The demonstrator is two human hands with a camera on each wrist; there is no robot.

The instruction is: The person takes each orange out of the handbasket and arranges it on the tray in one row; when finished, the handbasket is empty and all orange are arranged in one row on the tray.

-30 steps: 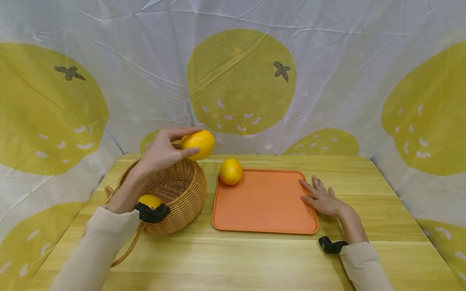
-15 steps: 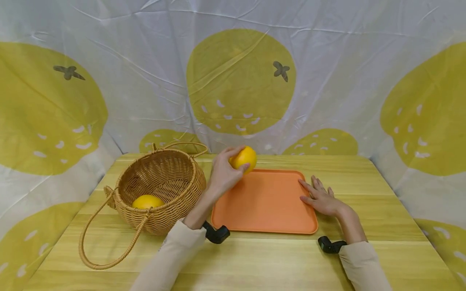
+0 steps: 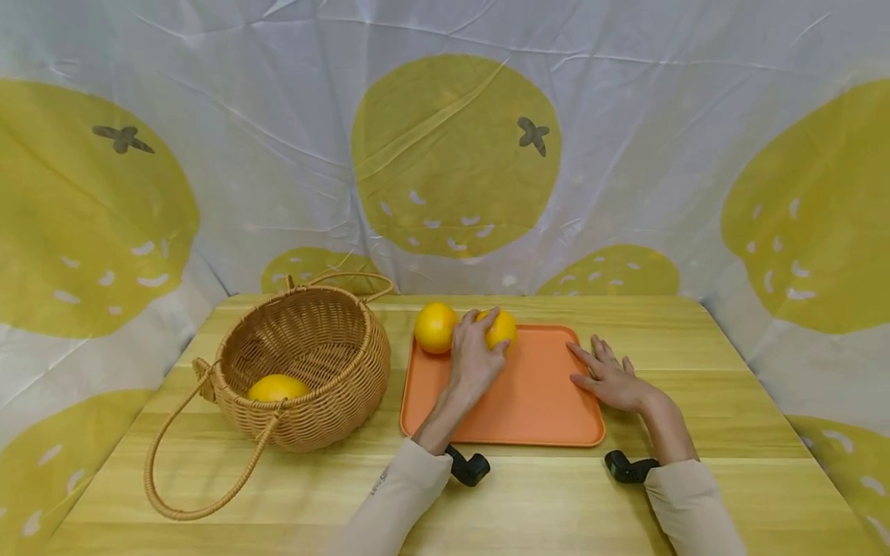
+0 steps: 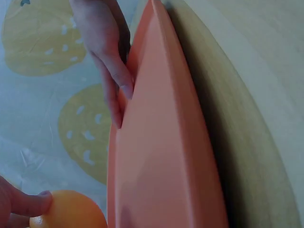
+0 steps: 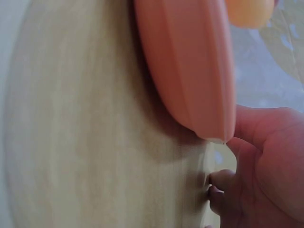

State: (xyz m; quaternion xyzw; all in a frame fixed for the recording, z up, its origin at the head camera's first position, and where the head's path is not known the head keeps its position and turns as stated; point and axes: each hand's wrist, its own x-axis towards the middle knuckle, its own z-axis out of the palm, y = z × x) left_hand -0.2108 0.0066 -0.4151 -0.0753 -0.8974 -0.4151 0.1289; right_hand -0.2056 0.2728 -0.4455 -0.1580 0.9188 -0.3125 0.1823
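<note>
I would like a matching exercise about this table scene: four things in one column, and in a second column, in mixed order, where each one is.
Things:
1. left hand
2. right hand
3. fruit in the basket
4. free fruit

Places:
A. at the far left corner of the tray, untouched
B. inside the wicker basket
C. gripping a fruit over the tray
D. flat at the tray's right edge

Pairs: 1-C, 2-D, 3-B, 4-A

Place: a staged recording set, not a lived-in room.
Backdrop: creased white cloth printed with large yellow-green fruits (image 3: 455, 154), closing off the far, left and right sides.
Surface: light wooden worktop (image 3: 695, 371), standing alone against the cloth.
</note>
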